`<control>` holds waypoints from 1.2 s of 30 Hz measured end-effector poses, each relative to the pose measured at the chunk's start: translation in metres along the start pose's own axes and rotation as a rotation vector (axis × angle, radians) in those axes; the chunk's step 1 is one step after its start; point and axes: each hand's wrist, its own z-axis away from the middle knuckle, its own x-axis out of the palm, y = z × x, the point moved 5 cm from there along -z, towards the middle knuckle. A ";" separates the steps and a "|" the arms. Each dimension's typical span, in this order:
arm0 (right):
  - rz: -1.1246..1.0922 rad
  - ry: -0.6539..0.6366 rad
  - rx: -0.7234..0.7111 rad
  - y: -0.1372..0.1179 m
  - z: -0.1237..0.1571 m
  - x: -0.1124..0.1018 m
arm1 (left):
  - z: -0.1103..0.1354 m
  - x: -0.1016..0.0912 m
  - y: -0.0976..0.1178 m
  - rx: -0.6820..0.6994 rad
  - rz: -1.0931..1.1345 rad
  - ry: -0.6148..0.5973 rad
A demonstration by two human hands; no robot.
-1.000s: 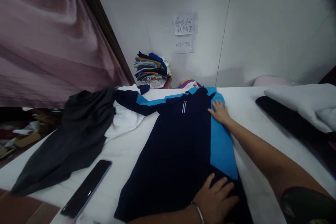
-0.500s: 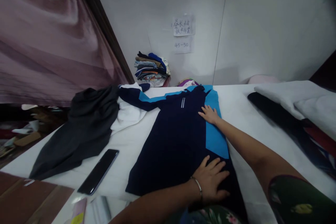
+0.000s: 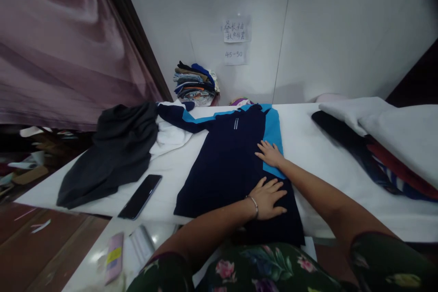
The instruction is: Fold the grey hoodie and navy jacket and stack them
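From where I stand, the single head-worn view looks down on a person leaning over a long table covered in a white sheet [image 3: 301, 146]. A navy jacket [image 3: 232, 169] with bright blue panels lies flat in the middle of the table, collar at the far side, one sleeve stretched out to the left. The left hand [image 3: 267, 198], with a metal bangle [image 3: 255, 205] at its wrist, presses on the jacket's lower body. Its fingers [image 3: 273, 191] are spread flat and grasp nothing. The right hand [image 3: 270, 154] rests higher up, at the edge of a blue panel, its fingers [image 3: 263, 147] also open and pressed flat, not clenched. The person's floral top [image 3: 263, 269] shows at the bottom of the view.

Left of the jacket lie a crumpled dark grey garment [image 3: 116, 155], a white cloth [image 3: 169, 137] just under the sleeve, and a black phone [image 3: 139, 196] near the table's edge. (The phone sits face up, its screen dark.) On the right, a pale grey blanket [image 3: 400, 137] covers a striped cloth [image 3: 386, 169]. Beyond the table, a stack of folded clothes [image 3: 195, 84] stands against the wall below a handwritten note [image 3: 235, 31].
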 end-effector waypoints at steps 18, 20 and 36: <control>-0.352 0.311 0.366 0.058 0.077 -0.017 | -0.060 -0.113 -0.162 -0.715 0.050 0.355; -0.454 0.307 0.396 0.066 0.068 -0.015 | -0.074 -0.117 -0.174 -0.748 0.050 0.360; -1.242 0.353 0.516 0.127 -0.090 -0.041 | -0.104 -0.106 -0.248 -1.018 0.144 0.408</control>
